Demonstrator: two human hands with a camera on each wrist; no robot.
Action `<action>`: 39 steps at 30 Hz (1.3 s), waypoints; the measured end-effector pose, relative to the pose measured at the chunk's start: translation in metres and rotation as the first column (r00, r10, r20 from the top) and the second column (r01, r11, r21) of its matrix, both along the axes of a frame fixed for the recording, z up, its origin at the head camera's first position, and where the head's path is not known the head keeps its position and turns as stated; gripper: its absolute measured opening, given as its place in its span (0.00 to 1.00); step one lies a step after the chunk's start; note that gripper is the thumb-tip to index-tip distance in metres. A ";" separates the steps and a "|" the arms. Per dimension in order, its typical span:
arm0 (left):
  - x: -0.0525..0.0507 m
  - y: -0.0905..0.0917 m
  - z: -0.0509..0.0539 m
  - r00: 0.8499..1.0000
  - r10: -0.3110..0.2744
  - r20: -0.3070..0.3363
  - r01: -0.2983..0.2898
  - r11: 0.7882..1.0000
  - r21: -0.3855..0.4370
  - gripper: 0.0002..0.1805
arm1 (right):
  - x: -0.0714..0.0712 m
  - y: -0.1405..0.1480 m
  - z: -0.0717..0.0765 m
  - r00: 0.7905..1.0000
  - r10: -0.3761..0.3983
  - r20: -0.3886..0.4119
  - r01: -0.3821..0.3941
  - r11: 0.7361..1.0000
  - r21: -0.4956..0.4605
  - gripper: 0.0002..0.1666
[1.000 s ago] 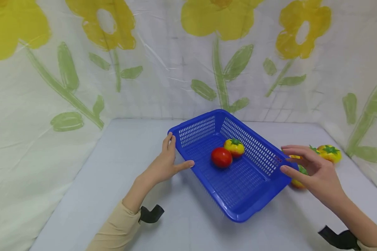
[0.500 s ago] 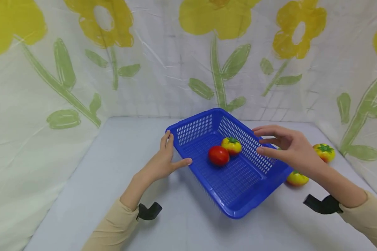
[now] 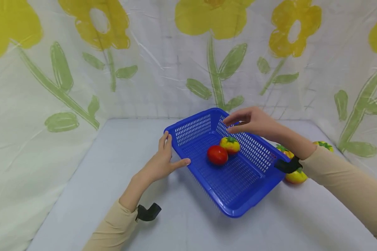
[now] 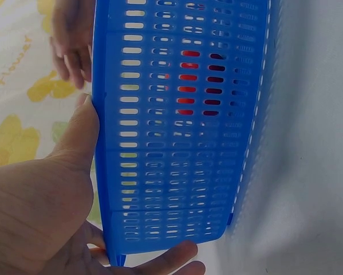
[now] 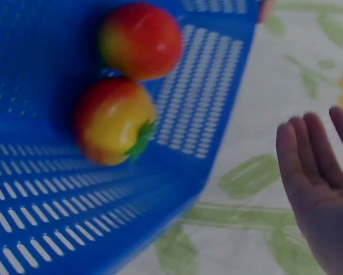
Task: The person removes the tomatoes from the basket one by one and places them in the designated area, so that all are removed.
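Note:
My left hand (image 3: 157, 166) grips the left corner of a blue plastic basket (image 3: 238, 186). In the left wrist view its thumb lies along the rim and its fingers reach around the perforated side. Inside the basket, a shiny red tomato (image 3: 217, 155) touches a yellow-and-red tomato (image 3: 230, 145) with a green leafy top. Above the basket's far right side hovers my right hand (image 3: 252, 122), fingers loosely bent and holding nothing. The right wrist view shows that hand (image 5: 326, 189) apart from the basket, beside both tomatoes.
Right of the basket, several yellow-and-red tomatoes lie on the pale table (image 3: 119, 146); one (image 3: 296, 177) sits by the basket's edge, another (image 3: 324, 145) farther right. The right forearm partly hides them. A flower-printed sheet (image 3: 157, 69) hangs behind the table.
My right hand has moved left and away from me, from the basket's right end to above its far side. The left hand keeps its grip; the basket and its tomatoes stay nearly put.

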State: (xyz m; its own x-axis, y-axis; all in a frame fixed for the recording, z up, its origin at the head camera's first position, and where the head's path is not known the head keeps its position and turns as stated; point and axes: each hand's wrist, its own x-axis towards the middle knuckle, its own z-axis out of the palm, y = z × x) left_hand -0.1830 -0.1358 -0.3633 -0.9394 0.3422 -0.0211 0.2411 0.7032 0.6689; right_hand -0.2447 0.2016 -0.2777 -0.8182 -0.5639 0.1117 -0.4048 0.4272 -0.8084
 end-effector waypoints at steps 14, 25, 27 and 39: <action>0.000 0.003 -0.001 1.000 0.005 0.022 -0.005 1.000 0.014 0.67 | -0.042 -0.023 -0.057 0.972 0.175 0.159 -0.201 0.966 0.161 0.19; 0.001 0.001 0.000 1.000 0.013 0.016 -0.013 1.000 -0.001 0.67 | -0.037 -0.053 -0.066 0.968 0.216 0.124 -0.240 0.944 0.226 0.12; 0.002 0.001 0.000 1.000 0.014 0.017 -0.014 1.000 -0.003 0.67 | -0.035 -0.056 -0.067 0.964 0.229 0.133 -0.254 0.941 0.224 0.11; 0.001 0.002 0.000 1.000 0.020 0.016 -0.020 1.000 -0.009 0.67 | -0.033 -0.052 -0.073 0.898 0.320 0.300 -0.372 0.918 0.135 0.26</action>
